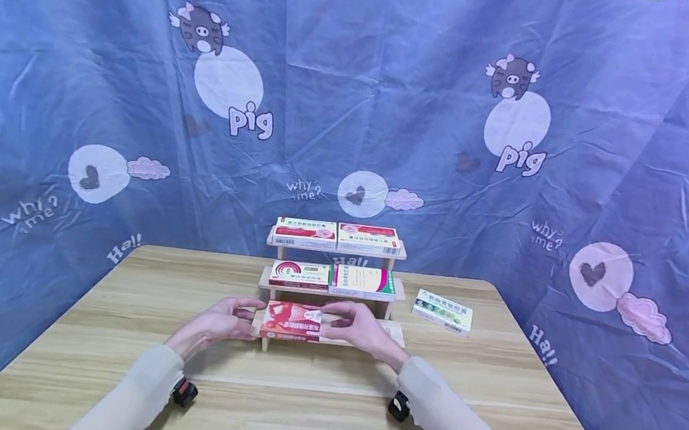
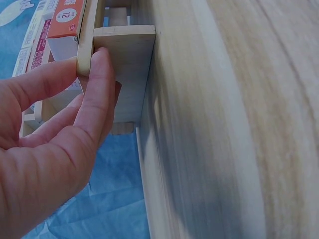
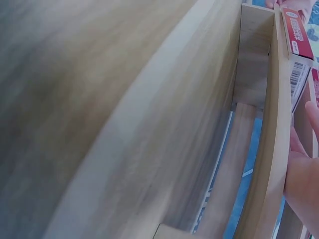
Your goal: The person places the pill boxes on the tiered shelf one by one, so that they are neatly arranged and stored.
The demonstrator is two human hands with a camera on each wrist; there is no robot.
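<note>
A red medicine box [image 1: 290,321] lies flat at the left end of the bottom step of a three-tier wooden display rack [image 1: 394,330]. My left hand [image 1: 219,323] is at that step's left end; in the left wrist view its thumb and fingertips [image 2: 101,57] pinch the end of the board, right beside the box. At the box's other end is my right hand [image 1: 359,326], above the step, with thumb and fingers stretched toward the box's short side. Only part of this hand [image 3: 303,174] shows in the right wrist view, near the barcode end.
Two red-and-white boxes [image 1: 305,233] fill the top tier. On the middle tier are a white-and-maroon box [image 1: 299,274] and a green-and-magenta box [image 1: 364,281]. A white-and-green box [image 1: 443,313] lies on the wooden table [image 1: 297,408], right of the rack. A blue curtain [image 1: 370,104] hangs behind.
</note>
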